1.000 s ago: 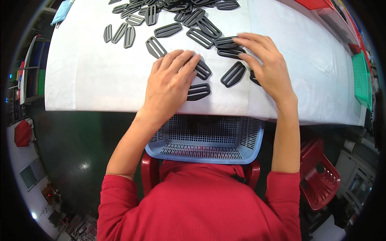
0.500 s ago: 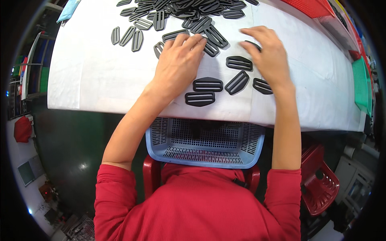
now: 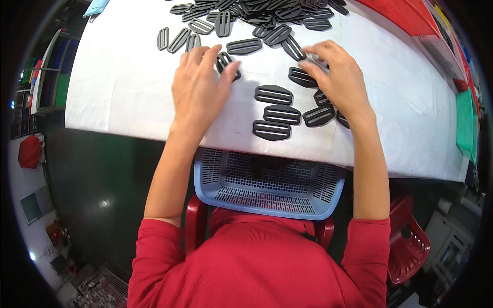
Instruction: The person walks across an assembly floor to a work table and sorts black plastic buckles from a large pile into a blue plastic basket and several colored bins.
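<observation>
My left hand (image 3: 197,87) has its fingers apart around a black slotted strap buckle (image 3: 223,62) on the white-covered table. Its thumb overlaps that buckle's edge, and no firm grip shows. My right hand (image 3: 340,77) is open, thumb and forefinger spread at the lower end of a slanted buckle (image 3: 292,47); whether they touch it I cannot tell. Below that lies another buckle (image 3: 302,77). Between my forearms, three buckles form a short column, the middle buckle (image 3: 282,114) set slightly right. More buckles (image 3: 319,116) lie beside my right wrist, partly hidden by it.
A heap of the same buckles (image 3: 257,9) covers the far middle of the table (image 3: 128,87). Below the near edge, a blue slotted basket (image 3: 267,205) sits at my lap. Red trays (image 3: 398,15) and a green basket (image 3: 466,126) line the right side. A red chair (image 3: 408,241) stands at right.
My left hand has moved left, off the buckles near the heap. The near column has gone from two buckles to three. My right hand stays about level, and the view has shifted slightly.
</observation>
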Motion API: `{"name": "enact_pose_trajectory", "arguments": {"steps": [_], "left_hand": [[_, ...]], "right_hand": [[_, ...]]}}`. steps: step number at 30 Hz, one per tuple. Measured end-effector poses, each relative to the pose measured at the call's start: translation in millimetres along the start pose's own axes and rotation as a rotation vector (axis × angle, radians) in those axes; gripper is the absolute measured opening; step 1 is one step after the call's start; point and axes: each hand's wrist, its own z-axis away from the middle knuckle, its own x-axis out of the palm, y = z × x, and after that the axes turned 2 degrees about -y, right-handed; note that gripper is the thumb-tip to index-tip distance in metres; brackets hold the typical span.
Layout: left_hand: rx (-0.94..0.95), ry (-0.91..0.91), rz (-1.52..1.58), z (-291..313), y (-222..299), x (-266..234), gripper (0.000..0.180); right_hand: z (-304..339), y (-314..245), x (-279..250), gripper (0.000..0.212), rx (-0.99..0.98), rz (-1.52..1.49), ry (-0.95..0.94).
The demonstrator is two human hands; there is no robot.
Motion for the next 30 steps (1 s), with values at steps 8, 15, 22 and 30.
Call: {"name": "enact_pose_trajectory", "arguments": {"steps": [8, 15, 22, 30], "left_hand": [[0.017, -0.119, 0.061, 20, -6, -2, 0.030], [0.157, -0.146, 0.360, -2, -2, 1, 0.029], [0.330, -0.031, 0.115, -27, -15, 27, 0.024], [0.059, -0.076, 0.247, -19, -17, 19, 0.020]], "right_hand": [[-8, -10, 2, 0.025, 0.005, 0.137, -0.085], [-41, 9, 14, 0.026, -0.181, 0.086, 0.015], [-33, 25, 10, 0.025, -0.292, 0.325, 0.079], [-14, 27, 3, 0.025, -0.256, 0.323, 0.076]]}}
